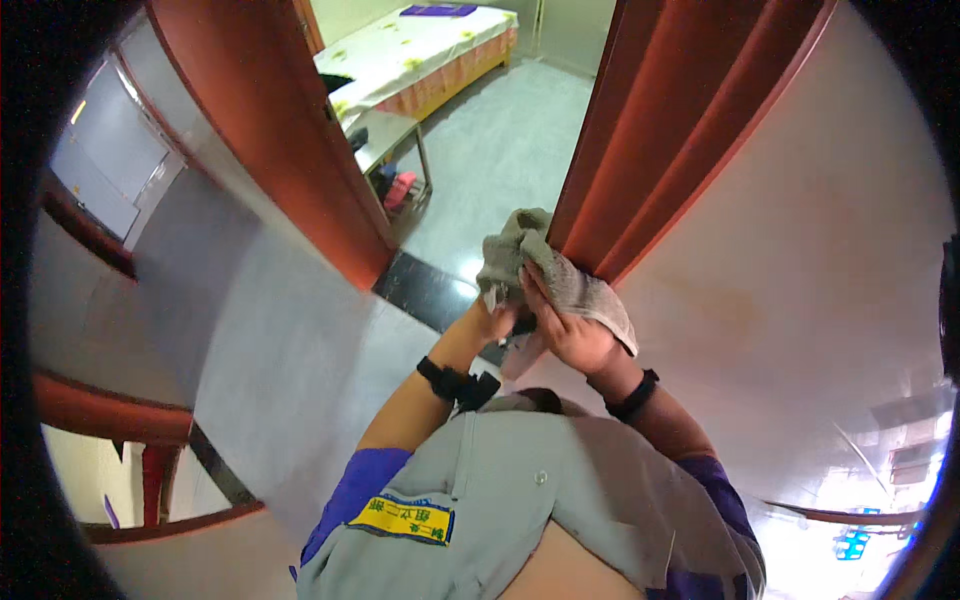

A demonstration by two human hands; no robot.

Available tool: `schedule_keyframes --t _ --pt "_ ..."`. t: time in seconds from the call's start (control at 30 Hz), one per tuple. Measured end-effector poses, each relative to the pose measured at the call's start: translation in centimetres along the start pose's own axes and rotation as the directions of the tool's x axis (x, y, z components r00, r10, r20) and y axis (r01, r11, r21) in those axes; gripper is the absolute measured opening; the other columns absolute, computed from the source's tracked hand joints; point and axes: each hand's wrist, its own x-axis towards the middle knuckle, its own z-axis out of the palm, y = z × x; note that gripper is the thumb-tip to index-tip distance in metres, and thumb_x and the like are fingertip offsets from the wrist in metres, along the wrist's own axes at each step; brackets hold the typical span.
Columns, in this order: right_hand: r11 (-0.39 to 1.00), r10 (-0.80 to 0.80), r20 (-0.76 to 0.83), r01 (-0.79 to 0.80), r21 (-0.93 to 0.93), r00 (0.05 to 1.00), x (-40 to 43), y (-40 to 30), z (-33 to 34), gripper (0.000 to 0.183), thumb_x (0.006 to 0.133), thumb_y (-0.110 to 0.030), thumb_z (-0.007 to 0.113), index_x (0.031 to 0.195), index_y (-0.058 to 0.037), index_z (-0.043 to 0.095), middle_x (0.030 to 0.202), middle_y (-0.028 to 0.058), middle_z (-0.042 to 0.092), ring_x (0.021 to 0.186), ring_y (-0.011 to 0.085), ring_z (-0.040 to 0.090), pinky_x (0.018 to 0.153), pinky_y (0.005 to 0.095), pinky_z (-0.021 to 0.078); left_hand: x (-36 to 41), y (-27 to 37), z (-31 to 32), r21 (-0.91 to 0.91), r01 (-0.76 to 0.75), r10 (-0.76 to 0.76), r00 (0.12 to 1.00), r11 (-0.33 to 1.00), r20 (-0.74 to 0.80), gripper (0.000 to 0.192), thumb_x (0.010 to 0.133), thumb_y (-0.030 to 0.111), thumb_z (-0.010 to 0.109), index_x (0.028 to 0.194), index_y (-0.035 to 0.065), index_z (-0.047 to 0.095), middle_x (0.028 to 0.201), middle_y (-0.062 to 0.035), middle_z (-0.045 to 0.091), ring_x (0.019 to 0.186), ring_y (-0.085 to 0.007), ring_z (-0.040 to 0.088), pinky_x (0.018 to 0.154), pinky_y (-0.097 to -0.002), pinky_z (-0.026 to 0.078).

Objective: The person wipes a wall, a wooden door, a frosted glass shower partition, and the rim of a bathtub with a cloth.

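Observation:
A grey-green cloth [517, 255], like a towel, is bunched at the lower edge of the reddish-brown door frame [660, 150] and drapes over toward the right. My right hand [574, 334] has its fingers laid against the cloth. Close beside it on the left, my left hand [501, 319] is at the cloth's underside, its fingers partly hidden and blurred. Something small and whitish shows between that hand and the cloth. Both wrists wear black bands.
Beyond the doorway stand a bed [420, 56] with a patterned sheet and a low table [386, 139] with items beneath. A dark threshold strip [424, 289] crosses the doorway. The left door frame [285, 150] and the pale wall [772, 262] flank it.

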Motion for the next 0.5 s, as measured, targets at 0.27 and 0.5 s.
schedule_keyframes --t 0.27,0.5 --pt "0.991 0.041 -0.486 -0.099 -0.094 0.873 5.9 0.8 -9.8 0.048 0.082 -0.009 0.055 0.13 -0.0095 0.055 0.127 0.0099 0.058 0.097 0.0229 0.062 0.086 0.032 0.0494 9.4 10.6 -2.6 0.311 -0.245 0.273 0.961 0.918 -0.047 0.04 0.093 0.013 0.047 0.132 0.0057 0.046 0.136 -0.0118 0.045 0.129 -0.0255 0.039 0.108 -0.0395 0.032" --pt "0.977 0.135 -0.465 -0.197 -0.087 0.875 4.9 -0.7 -4.9 0.046 0.08 -0.008 0.059 0.126 -0.0078 0.057 0.132 0.0162 0.053 0.125 0.0374 0.045 0.107 0.0454 0.0341 8.2 10.8 -3.1 0.342 -0.308 0.299 0.951 0.888 0.081 0.04 0.091 0.012 0.049 0.13 0.0054 0.047 0.133 -0.0118 0.048 0.126 -0.0245 0.042 0.106 -0.0378 0.034"
